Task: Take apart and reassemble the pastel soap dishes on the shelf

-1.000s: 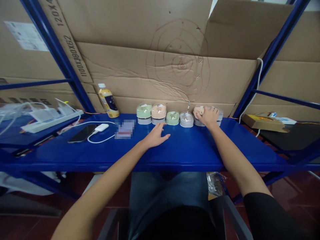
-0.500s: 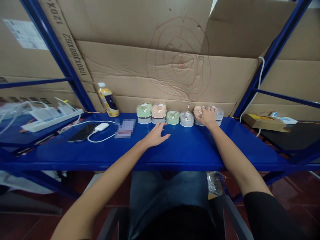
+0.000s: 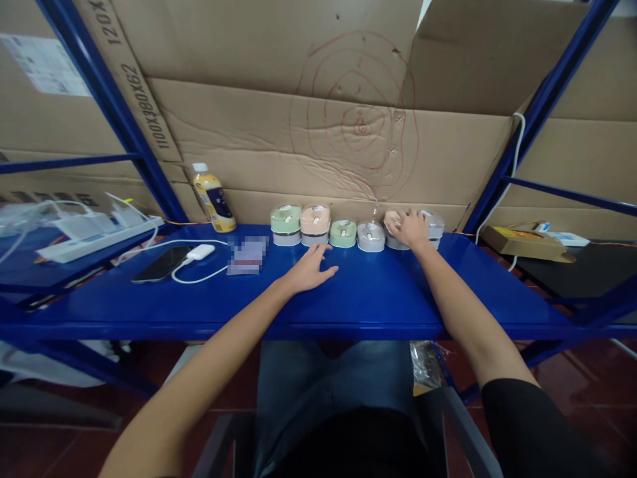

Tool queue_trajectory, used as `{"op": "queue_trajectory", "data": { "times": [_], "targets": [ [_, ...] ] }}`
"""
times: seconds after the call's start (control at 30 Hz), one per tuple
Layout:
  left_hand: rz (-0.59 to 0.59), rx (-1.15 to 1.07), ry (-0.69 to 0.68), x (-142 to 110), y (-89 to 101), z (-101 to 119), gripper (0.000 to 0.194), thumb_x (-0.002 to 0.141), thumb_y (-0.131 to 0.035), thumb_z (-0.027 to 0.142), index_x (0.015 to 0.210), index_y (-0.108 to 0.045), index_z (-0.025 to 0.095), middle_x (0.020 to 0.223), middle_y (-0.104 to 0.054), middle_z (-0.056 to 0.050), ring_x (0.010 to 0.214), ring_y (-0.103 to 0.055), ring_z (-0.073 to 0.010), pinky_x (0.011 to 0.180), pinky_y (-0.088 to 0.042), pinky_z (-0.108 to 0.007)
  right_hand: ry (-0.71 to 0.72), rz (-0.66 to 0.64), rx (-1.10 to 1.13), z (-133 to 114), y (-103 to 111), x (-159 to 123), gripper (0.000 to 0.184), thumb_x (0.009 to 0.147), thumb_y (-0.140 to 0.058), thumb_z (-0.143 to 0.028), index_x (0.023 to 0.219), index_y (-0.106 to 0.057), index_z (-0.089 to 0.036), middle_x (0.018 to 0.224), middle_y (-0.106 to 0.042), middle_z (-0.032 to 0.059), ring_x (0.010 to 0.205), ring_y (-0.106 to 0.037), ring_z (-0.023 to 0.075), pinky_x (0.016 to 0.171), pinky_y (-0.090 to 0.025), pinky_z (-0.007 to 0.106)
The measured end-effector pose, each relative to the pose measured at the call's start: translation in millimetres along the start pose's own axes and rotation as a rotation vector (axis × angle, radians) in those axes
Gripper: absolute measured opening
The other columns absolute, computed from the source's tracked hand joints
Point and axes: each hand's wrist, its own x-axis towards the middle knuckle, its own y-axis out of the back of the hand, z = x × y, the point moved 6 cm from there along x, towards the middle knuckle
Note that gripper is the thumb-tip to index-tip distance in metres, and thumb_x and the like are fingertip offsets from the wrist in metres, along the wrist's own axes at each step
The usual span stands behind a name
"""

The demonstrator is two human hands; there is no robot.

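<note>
A row of small rounded boxes with clear lids lines the back of the blue shelf. From the left come a green box (image 3: 286, 219) and a peach box (image 3: 315, 220), each on a grey one, then a low green box (image 3: 343, 233) and a low grey box (image 3: 371, 236). My right hand (image 3: 414, 229) lies over the top of a peach-coloured box (image 3: 393, 219) in a stack further right, fingers curled round it and partly hiding it. Beside it stands a grey-white stack (image 3: 436, 227). My left hand (image 3: 312, 269) rests on the shelf before the row, fingers spread, holding nothing.
On the left are a yellow drink bottle (image 3: 213, 199), a phone (image 3: 162, 264), a white charger (image 3: 200, 252) with its cable and a blurred-out packet (image 3: 247, 255). Cardboard (image 3: 249, 133) backs the blue shelf (image 3: 358, 292). An open carton (image 3: 527, 244) lies at right.
The view has shifted very slightly. My right hand's fingers have settled a little further over the peach-coloured box; my left hand stays where it was.
</note>
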Motion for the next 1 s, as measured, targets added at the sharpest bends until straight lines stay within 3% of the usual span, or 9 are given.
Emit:
{"op": "queue_trajectory", "data": {
  "times": [0.6, 0.8, 1.0],
  "targets": [
    [-0.012, 0.003, 0.005, 0, 0.2, 0, 0.053, 0.093, -0.064, 0.05, 0.135, -0.054, 0.02, 0.135, -0.054, -0.015, 0.116, -0.066, -0.0301, 0.105, -0.058, -0.05, -0.011, -0.012, -0.042, -6, 6, 1, 0.057, 0.103, -0.039, -0.054, 0.136, -0.069, -0.018, 0.138, -0.063, 0.0242, 0.127, -0.052, 0.0429, 0.109, -0.03, 0.059],
    [-0.013, 0.007, -0.004, -1, 1.0, 1, 0.052, 0.093, -0.064, 0.05, 0.134, -0.055, 0.02, 0.135, -0.055, -0.015, 0.115, -0.067, -0.0297, 0.106, -0.057, -0.051, 0.033, 0.0, -0.022, 0, -1, 7, 0.06, 0.091, -0.058, -0.057, 0.137, -0.068, -0.019, 0.142, -0.06, 0.0233, 0.131, -0.052, 0.0433, 0.113, -0.031, 0.058],
    [-0.005, 0.0, -0.011, 0, -0.3, 0, 0.051, 0.093, -0.065, 0.05, 0.133, -0.055, 0.021, 0.135, -0.055, -0.013, 0.114, -0.067, -0.029, 0.104, -0.058, -0.05, 0.12, -0.041, -0.022, 3, -11, 17, 0.08, 0.082, -0.067, -0.06, 0.146, -0.058, -0.013, 0.156, -0.052, 0.0242, 0.15, -0.038, 0.0409, 0.123, -0.023, 0.059]
  ]
}}
